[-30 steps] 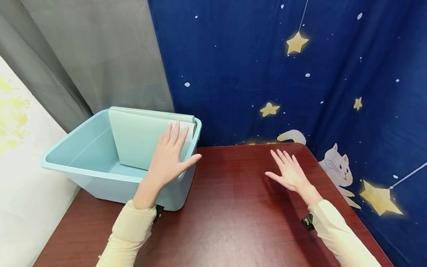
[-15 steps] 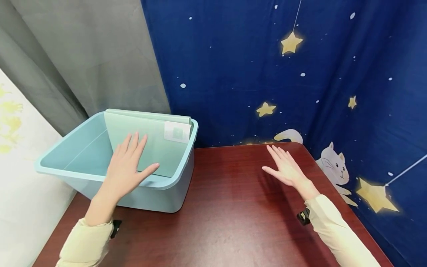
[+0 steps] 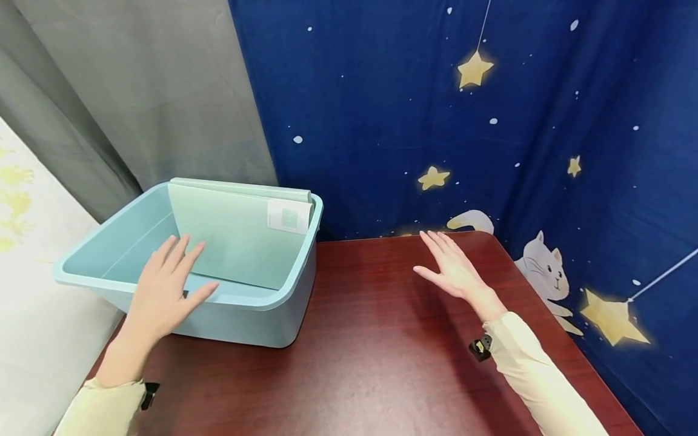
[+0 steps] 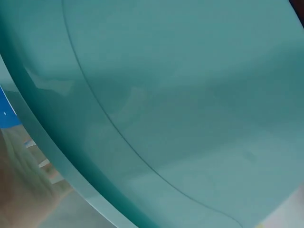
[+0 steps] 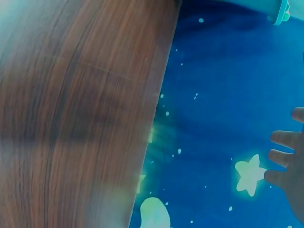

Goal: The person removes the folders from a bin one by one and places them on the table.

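A light blue plastic tub (image 3: 278, 298) stands on the left of the table. Inside it, pale green folders (image 3: 234, 236) lean upright against the back wall, the front one bearing a white label (image 3: 289, 216). My left hand (image 3: 163, 284) hovers at the tub's front rim with fingers spread, overlapping the rim in the head view; it holds nothing. The tub's outer wall (image 4: 180, 109) fills most of the left wrist view. Over the right part of the table hangs my right hand (image 3: 452, 269), palm down, fingers straight and holding nothing.
The dark red wooden table (image 3: 360, 339) runs to a back edge along a blue star-patterned curtain (image 3: 392, 109). A grey curtain (image 3: 163, 91) hangs behind the tub, and a white cloth (image 3: 38, 327) borders the left side.
My left hand has moved left and toward me, from the folders to the tub's front rim, uncovering the label. My right hand has shifted slightly left. The head view has turned a little.
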Demonstrator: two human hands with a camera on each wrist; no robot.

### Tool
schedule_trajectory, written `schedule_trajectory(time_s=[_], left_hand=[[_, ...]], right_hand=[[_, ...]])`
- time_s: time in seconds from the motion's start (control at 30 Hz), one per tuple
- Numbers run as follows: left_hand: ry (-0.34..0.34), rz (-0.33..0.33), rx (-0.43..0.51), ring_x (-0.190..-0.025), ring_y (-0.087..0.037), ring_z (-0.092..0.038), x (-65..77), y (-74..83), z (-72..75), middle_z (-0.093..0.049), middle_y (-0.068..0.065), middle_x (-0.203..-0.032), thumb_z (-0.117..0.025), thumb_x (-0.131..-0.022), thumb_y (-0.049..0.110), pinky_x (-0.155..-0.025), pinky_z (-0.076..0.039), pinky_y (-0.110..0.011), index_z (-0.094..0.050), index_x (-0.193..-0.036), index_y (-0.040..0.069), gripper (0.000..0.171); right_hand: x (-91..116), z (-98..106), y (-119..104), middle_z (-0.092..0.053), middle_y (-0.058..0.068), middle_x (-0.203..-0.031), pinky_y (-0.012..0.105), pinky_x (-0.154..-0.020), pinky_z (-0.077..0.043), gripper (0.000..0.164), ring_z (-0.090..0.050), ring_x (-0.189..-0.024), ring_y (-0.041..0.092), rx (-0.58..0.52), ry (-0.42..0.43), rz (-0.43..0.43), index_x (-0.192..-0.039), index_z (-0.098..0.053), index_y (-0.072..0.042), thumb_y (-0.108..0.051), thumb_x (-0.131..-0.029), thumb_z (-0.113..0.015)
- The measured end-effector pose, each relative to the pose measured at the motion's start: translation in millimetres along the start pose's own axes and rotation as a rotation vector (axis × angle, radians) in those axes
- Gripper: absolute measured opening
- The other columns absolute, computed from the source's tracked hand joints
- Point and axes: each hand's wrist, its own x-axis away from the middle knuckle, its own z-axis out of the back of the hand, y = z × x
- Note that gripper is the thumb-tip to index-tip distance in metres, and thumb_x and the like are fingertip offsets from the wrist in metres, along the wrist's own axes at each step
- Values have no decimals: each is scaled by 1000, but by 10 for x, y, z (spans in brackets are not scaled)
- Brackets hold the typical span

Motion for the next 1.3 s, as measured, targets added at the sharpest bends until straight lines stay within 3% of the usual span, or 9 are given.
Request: schedule_trajectory(time_s=[0.2,0.53,0.8,1.07,1.3], left_hand=[[93,4,17,-129,-40,-27,57,-243,75,-39,-26,-135,-53,-85,48,-109,-15,-45,-47,-128,-1,65],[178,108,95,-127,-43,-29,160,-627,138,-41,-34,-129,-53,-86,31,-109,-14,-44,-49,-122,-7,52],[166,157,75,-129,-43,-26,199,-848,202,-40,-33,-130,-50,-87,29,-110,-12,-44,-48,-122,-7,51],[178,237,-5,-129,-43,-26,269,-1029,228,-39,-32,-131,-45,-90,38,-110,-12,-46,-48,-121,-8,55],[121,312,-53,-131,-43,-21,322,-1208,238,-35,-32,-135,-44,-90,44,-109,-9,-48,-44,-124,-8,62]], right_hand=[[-62,6,-83,-32,17,-143,49,-107,-17,75,-24,-133,35,-35,10,1,-142,-29,-9,-48,-84,-55],[-190,-4,-216,-33,15,-143,48,-107,-19,77,-23,-134,32,-61,25,22,-143,-27,-10,-48,-83,-56],[-316,15,-336,-32,12,-144,48,-107,-21,77,-24,-134,31,-106,57,41,-143,-27,-12,-47,-83,-58],[-387,-13,-423,-32,8,-145,45,-108,-20,76,-25,-133,26,-156,86,72,-143,-27,-14,-46,-82,-59],[-439,-42,-477,-35,6,-144,43,-108,-21,78,-28,-132,24,-191,126,79,-142,-30,-13,-45,-79,-64]])
